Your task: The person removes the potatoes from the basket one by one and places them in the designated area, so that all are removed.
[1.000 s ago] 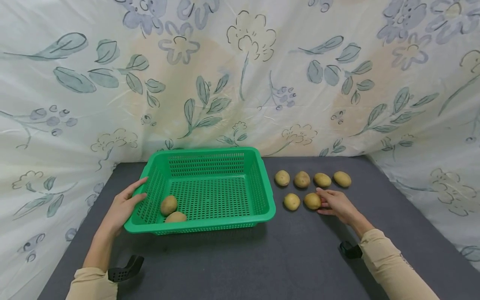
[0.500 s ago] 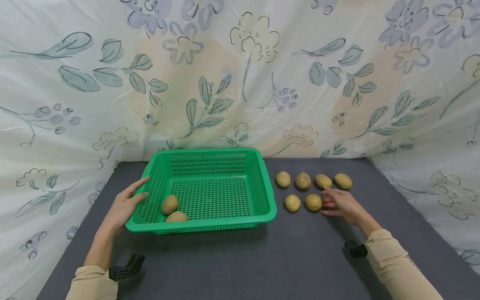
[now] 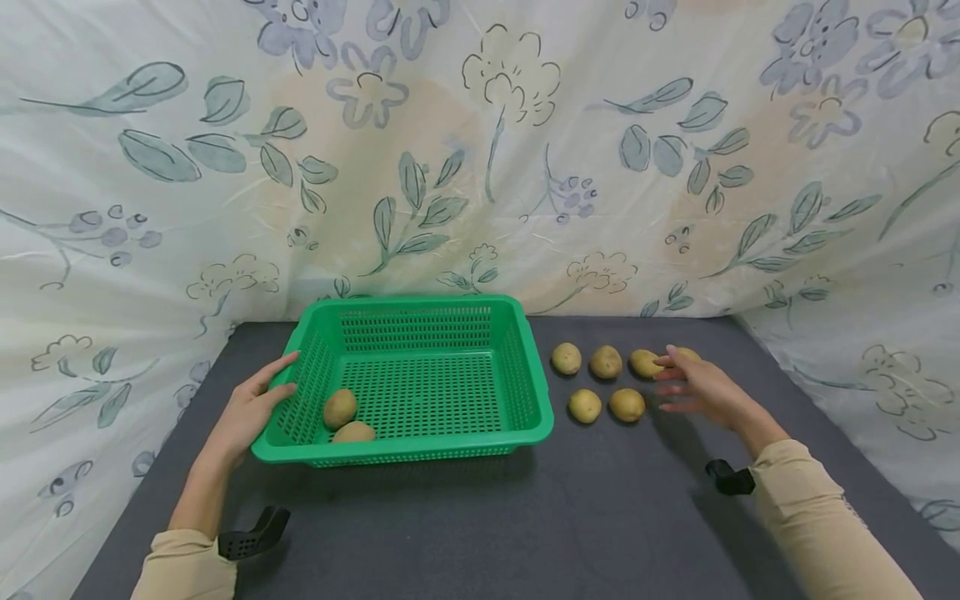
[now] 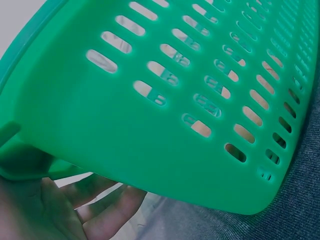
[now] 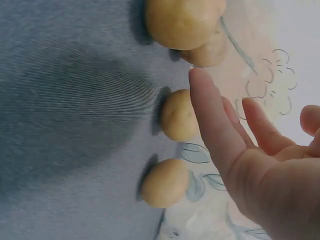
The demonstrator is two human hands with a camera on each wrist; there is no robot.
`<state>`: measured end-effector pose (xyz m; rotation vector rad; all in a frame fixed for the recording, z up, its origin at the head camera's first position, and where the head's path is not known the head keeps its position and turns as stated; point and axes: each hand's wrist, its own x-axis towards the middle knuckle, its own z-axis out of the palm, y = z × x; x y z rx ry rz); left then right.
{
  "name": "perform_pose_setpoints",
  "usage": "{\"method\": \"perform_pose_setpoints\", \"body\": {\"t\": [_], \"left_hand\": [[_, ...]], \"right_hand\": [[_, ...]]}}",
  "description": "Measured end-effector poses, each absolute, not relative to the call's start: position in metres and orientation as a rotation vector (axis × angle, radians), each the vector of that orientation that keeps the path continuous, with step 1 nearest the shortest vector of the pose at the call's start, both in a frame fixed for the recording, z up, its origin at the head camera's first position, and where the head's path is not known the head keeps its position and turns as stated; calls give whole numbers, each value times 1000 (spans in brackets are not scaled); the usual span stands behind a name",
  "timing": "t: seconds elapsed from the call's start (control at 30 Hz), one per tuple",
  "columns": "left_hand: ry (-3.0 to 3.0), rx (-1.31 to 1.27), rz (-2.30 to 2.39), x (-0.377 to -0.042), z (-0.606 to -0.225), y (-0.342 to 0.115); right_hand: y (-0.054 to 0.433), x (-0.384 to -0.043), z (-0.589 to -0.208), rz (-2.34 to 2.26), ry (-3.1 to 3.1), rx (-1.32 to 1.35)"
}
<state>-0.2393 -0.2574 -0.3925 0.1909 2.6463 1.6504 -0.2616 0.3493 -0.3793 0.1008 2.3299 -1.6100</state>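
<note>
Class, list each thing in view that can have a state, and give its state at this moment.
Green basket: open-topped, held by its left side, partly filled.
Basket potatoes: two, lying near the left wall.
Table potatoes: six, in two rows, one partly hidden.
Left hand: gripping the basket's rim.
Right hand: holding nothing, fingers extended.
Floral cloth: hanging, creased.

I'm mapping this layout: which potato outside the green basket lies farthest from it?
The rightmost potato in the back row. The right hand partly covers it in the head view; every other potato sits closer to the green basket.
</note>
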Motion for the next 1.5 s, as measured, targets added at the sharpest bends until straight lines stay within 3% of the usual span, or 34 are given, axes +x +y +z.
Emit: {"method": "perform_pose_setpoints", "body": {"t": [0.47, 1.5], "left_hand": [[2631, 210, 1677, -240, -392, -258], [2619, 204, 1703, -239, -395, -260]], "right_hand": [[328, -275, -332, -1652, 2270, -106], [243, -308, -302, -1963, 1789, -292]]}}
